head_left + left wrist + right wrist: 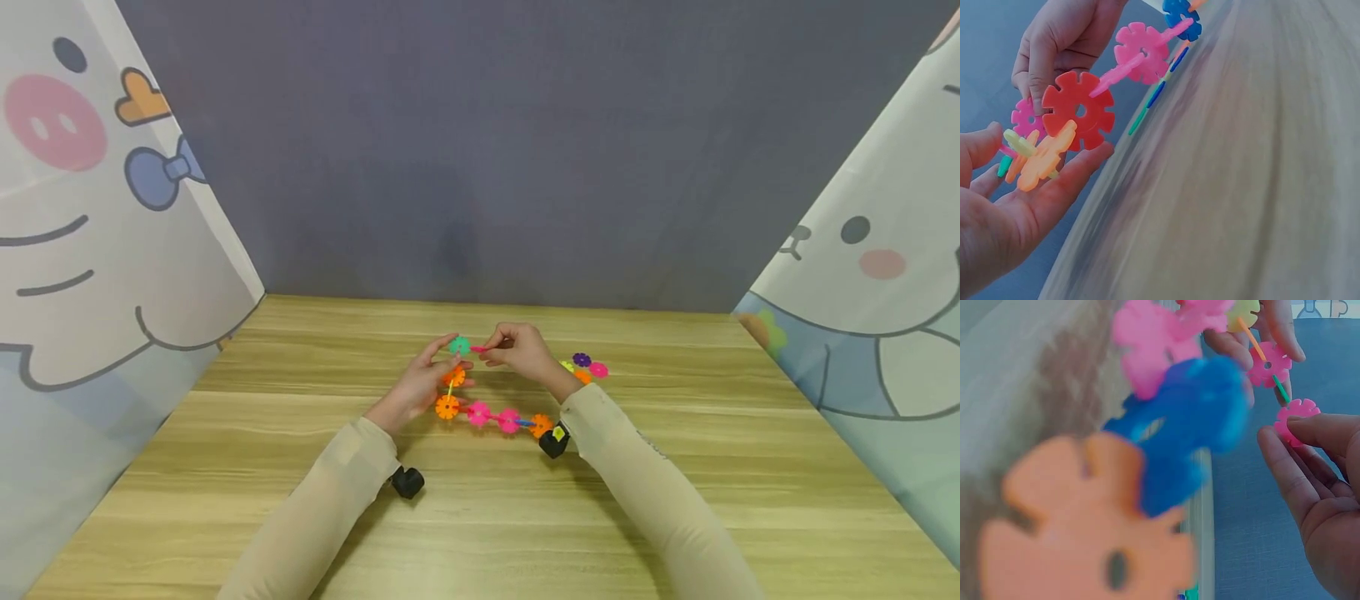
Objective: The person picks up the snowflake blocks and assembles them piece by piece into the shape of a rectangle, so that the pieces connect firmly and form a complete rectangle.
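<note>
A chain of notched plastic snowflake discs curves between the hands, with orange discs (447, 407) and pink discs (478, 413) in it. My left hand (420, 387) holds its far end, thumb and fingers about the green disc (460, 345) and the nearby orange one. In the left wrist view, an orange disc (1044, 164) lies over the fingers. My right hand (521, 350) pinches a pink disc (1297, 422) between thumb and fingertips. That disc meets the edge of the green one; I cannot tell how deeply they are slotted. A blue disc (1179, 419) sits nearer the chain's other end.
Several loose discs, among them a purple disc (581, 359) and a pink one (598, 369), lie beyond the right forearm on the wooden table (360, 517). A dark grey panel (480, 167) stands behind the table; cartoon-printed curtains (112, 275) flank it.
</note>
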`<state>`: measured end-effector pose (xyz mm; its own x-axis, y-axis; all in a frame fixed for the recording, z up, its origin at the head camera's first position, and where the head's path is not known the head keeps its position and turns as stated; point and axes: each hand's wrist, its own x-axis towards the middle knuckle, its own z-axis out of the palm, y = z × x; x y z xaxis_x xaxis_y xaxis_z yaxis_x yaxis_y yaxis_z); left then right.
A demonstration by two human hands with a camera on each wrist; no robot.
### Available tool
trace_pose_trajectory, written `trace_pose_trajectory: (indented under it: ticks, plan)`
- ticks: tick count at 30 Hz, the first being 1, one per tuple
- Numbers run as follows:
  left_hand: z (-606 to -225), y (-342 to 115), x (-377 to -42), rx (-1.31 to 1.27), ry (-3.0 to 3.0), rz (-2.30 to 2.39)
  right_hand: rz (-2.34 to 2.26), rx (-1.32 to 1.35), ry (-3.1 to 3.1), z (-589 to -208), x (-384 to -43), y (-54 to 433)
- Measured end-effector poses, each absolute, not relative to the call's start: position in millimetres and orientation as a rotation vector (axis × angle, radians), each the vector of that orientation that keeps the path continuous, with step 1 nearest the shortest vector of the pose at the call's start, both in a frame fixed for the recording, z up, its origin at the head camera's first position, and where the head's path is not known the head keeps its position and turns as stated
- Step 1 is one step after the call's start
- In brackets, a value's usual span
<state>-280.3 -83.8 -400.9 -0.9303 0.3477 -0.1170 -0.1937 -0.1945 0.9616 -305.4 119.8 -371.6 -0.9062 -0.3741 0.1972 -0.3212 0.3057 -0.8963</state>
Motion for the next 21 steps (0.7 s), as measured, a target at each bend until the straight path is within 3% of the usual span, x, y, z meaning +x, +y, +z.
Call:
trace_pose_trajectory:
  ticks: [21]
  plan:
    - [-399.0,-86.9,-279.8,0.175,1.694,2.188,-1.686,-0.738,2.512,-372.3,-306.3,113.7]
